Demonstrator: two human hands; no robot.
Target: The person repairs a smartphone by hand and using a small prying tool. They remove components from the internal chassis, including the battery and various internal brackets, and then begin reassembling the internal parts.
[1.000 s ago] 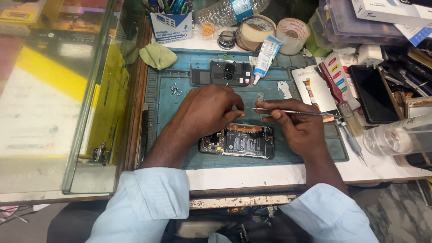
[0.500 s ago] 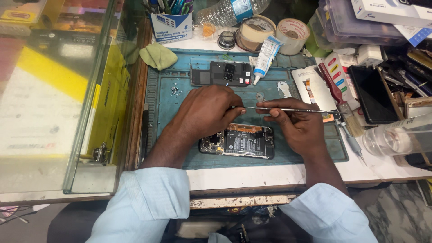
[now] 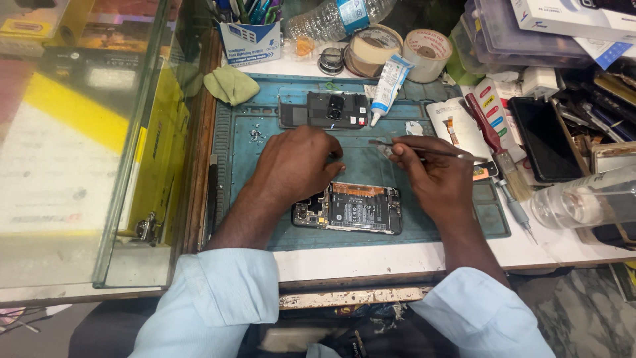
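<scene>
At frame centre, the left hand (image 3: 298, 162) rests curled, holding nothing, above the opened phone (image 3: 351, 207); the right hand (image 3: 434, 176) pinches tweezers (image 3: 424, 150) over the blue mat (image 3: 364, 166).

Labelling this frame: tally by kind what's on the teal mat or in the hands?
Opened phones: 1
Back covers: 1
Glue tubes: 1
Tweezers: 1, in the right hand
Total: 4
The left hand rests by the phone.
</scene>
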